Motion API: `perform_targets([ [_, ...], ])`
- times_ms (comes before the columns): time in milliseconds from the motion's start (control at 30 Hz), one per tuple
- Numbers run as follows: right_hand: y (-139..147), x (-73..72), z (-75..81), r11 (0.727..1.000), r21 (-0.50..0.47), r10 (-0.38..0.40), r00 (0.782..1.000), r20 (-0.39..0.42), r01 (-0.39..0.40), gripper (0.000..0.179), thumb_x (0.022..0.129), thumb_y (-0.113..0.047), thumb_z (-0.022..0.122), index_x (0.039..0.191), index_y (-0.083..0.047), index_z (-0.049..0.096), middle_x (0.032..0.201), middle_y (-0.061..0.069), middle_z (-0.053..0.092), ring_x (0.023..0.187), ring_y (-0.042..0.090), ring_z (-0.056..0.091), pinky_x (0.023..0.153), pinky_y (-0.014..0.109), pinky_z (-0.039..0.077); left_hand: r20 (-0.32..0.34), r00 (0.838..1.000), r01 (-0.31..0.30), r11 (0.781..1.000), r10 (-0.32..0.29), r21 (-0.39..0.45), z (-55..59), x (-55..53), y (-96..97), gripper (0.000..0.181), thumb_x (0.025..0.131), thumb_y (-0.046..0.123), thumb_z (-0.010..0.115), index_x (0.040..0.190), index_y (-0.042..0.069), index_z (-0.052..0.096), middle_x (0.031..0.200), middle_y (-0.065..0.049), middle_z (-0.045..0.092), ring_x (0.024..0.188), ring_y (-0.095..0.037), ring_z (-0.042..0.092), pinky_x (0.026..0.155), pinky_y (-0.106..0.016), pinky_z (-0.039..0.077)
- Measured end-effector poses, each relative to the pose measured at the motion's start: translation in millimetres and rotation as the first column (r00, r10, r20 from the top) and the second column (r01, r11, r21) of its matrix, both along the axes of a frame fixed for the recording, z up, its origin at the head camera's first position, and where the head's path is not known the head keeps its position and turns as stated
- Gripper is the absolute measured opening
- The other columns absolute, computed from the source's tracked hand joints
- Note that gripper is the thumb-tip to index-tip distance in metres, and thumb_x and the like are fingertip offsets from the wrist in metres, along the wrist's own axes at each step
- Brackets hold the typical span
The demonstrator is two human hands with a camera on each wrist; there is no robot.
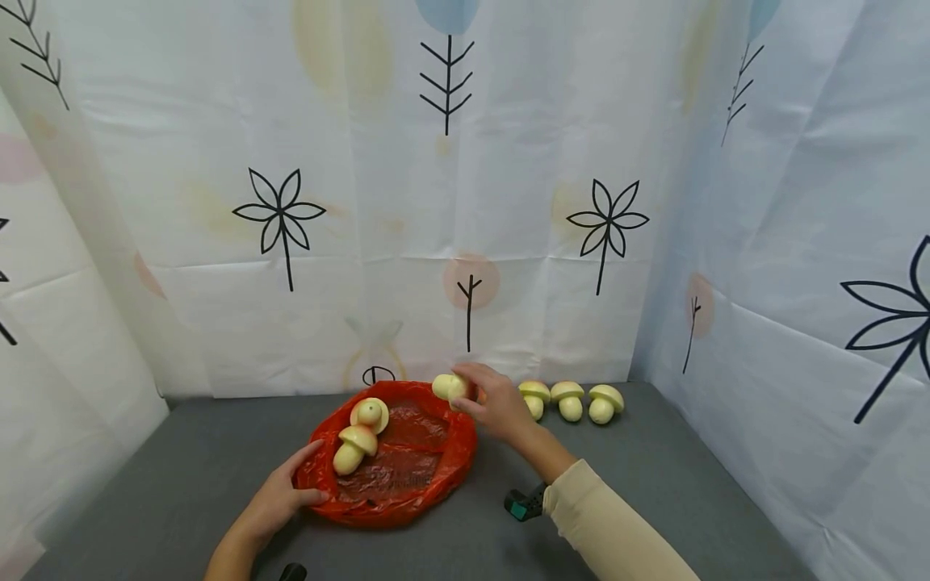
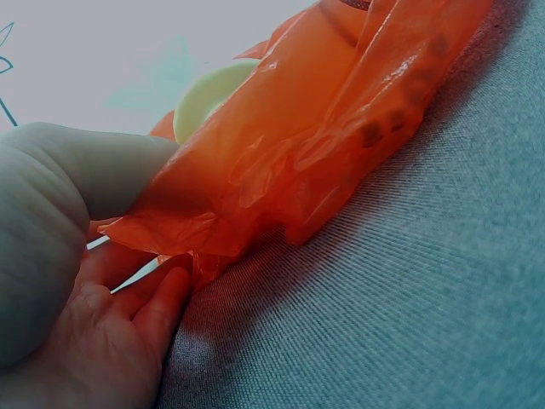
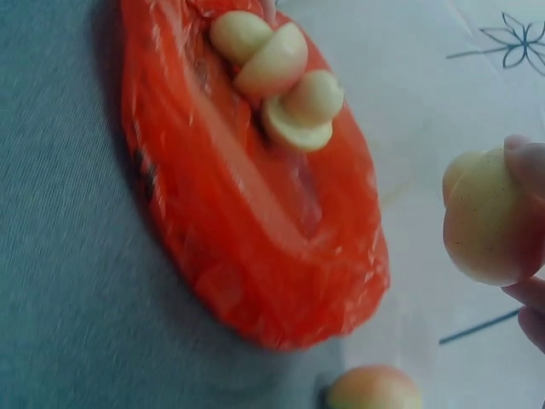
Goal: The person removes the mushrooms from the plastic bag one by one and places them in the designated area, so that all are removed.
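A red plastic bag [image 1: 417,510] with its rim spread wide lies on the table. My left hand [image 1: 279,492] grips its left edge, the thumb and fingers on either side of the thin plastic [image 2: 255,179]. Inside the bag, at its left, are two pale yellow toy mushrooms, one lying on its side [image 1: 350,456] and one with its stem up [image 1: 369,413]. Over the bag's far right rim, my right hand [image 1: 501,403] holds another toy mushroom [image 1: 446,387] between thumb and fingers; its rounded cap [image 3: 494,230] has a pinkish tint.
Three more toy mushrooms [image 1: 567,401] stand in a row at the back right of the grey table [image 1: 617,484]. A black device with a teal face [image 1: 519,507] shows beside the right sleeve. White printed curtains [image 1: 538,307] enclose the table's back and sides.
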State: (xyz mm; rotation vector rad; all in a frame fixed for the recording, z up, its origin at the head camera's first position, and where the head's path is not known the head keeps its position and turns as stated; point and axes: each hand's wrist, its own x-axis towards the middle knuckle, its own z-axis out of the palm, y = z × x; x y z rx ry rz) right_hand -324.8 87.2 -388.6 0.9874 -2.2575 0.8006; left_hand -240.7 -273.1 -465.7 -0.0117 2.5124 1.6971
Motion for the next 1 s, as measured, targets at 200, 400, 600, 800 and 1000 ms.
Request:
perform_targets([
  [200,13,-0.6,-9.6,0.998,-0.037,-0.044,0.999,-0.03,0.043,0.05,0.082,-0.02,0.079,0.127,-0.005,0.063,0.131,0.012,0.059,0.116,0.027,0.057,0.092,0.044,0.048,0.003,1.0,-0.002,1.0,0.002,-0.007,1.4,1.2,1.3,0.091,0.077,0.004,0.074,0.153,0.006,0.025,0.154,-0.032,0.014,0.136,-0.05,0.021,0.103,-0.057,0.032],
  [400,26,-2.7,-22.9,0.995,-0.045,-0.086,0.995,-0.047,0.084,0.052,0.08,-0.02,0.081,0.126,-0.004,0.063,0.128,0.013,0.061,0.117,0.028,0.057,0.091,0.045,0.048,-0.002,1.0,-0.002,1.0,0.002,-0.016,0.5,0.1,1.1,0.091,0.077,0.005,0.075,0.154,0.006,0.024,0.153,-0.033,0.014,0.136,-0.05,0.021,0.104,-0.058,0.031],
  [600,36,-4.4,-35.0,0.995,-0.06,-0.085,0.994,-0.072,0.08,0.05,0.077,-0.02,0.083,0.122,-0.007,0.065,0.125,0.014,0.062,0.112,0.027,0.06,0.087,0.044,0.05,-0.001,1.0,-0.001,1.0,0.001,-0.009,-0.8,0.0,0.5,0.091,0.078,0.005,0.075,0.153,0.005,0.024,0.153,-0.033,0.013,0.137,-0.051,0.018,0.106,-0.061,0.025],
  [800,44,-3.7,-45.9,0.994,-0.051,-0.102,0.99,-0.098,0.097,0.051,0.075,-0.02,0.084,0.12,-0.005,0.066,0.122,0.014,0.064,0.109,0.029,0.061,0.086,0.048,0.049,0.005,1.0,-0.01,1.0,0.01,-0.001,0.2,1.2,0.9,0.092,0.075,0.004,0.075,0.153,0.006,0.025,0.153,-0.032,0.014,0.136,-0.049,0.02,0.105,-0.058,0.028],
  [1000,51,-0.7,-53.7,0.992,-0.024,-0.129,0.989,-0.069,0.128,0.05,0.077,-0.021,0.083,0.121,-0.006,0.066,0.122,0.013,0.064,0.11,0.03,0.06,0.087,0.05,0.048,0.005,1.0,-0.011,1.0,0.011,-0.005,1.2,1.9,1.0,0.092,0.075,0.004,0.074,0.153,0.006,0.025,0.153,-0.032,0.015,0.136,-0.049,0.021,0.105,-0.057,0.029],
])
